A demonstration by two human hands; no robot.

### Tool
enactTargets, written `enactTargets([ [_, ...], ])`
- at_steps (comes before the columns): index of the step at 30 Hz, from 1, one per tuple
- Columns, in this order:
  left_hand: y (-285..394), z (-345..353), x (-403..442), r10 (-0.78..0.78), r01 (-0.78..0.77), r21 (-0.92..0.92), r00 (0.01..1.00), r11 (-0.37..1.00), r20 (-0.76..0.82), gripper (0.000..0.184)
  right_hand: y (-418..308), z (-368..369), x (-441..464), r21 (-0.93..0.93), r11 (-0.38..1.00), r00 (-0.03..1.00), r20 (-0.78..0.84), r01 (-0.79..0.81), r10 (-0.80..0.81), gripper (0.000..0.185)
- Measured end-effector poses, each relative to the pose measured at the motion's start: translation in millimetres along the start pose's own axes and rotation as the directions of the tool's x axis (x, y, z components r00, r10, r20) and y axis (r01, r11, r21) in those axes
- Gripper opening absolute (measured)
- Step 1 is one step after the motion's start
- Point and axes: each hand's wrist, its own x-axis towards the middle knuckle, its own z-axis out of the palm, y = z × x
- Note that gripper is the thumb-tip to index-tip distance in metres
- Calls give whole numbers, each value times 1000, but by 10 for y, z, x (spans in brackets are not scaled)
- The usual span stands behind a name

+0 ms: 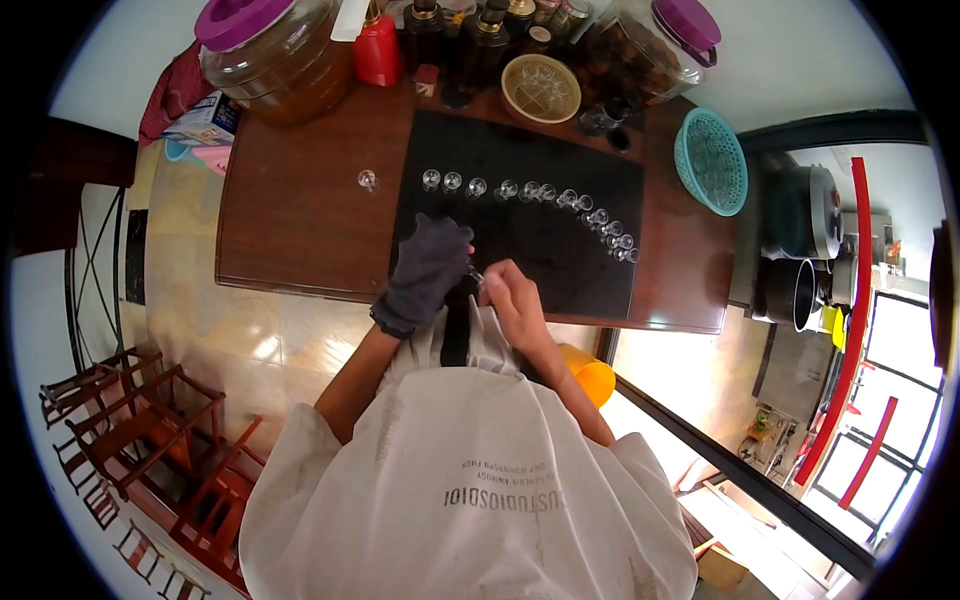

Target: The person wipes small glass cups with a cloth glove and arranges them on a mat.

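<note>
Near the front edge of the table, my left hand [430, 268], in a dark grey glove, and my bare right hand [511, 298] are close together. Between their fingers is a small clear glass [476, 275], partly hidden by the fingers. My right hand's fingers are pinched around its lower end; the gloved fingers are curled at its upper end. Beyond them, several small clear glasses [476, 187] stand in a curved row on the black mat [520, 245]. One more small glass [367, 180] is on the brown wood left of the mat.
At the back of the table [300, 220] are large jars [280, 65], a red bottle [377, 50], dark bottles and a beige basket [541, 88] of glasses. A turquoise basket [710, 161] is at right. Wooden chairs [150, 430] stand lower left, a yellow bin [588, 374] below the table.
</note>
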Motion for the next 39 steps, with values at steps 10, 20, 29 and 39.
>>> enactTargets([
  [10, 160, -118, 134, 315, -355, 462, 935, 813, 163, 37, 107, 6, -30, 45, 999, 997, 82, 4, -8, 28],
  [20, 311, -95, 166, -192, -102, 690, 922, 717, 336, 39, -47, 0, -49, 81, 996, 999, -17, 33, -32, 23],
  [29, 180, 10, 62, 156, -166, 173, 985, 971, 72, 24, 41, 27, -35, 267, 963, 999, 13, 42, -47, 20],
  [39, 119, 94, 58, -118, -1, 520, 973, 854, 196, 21, -13, 37, -26, -229, 936, 958, -33, 269, -284, 21],
])
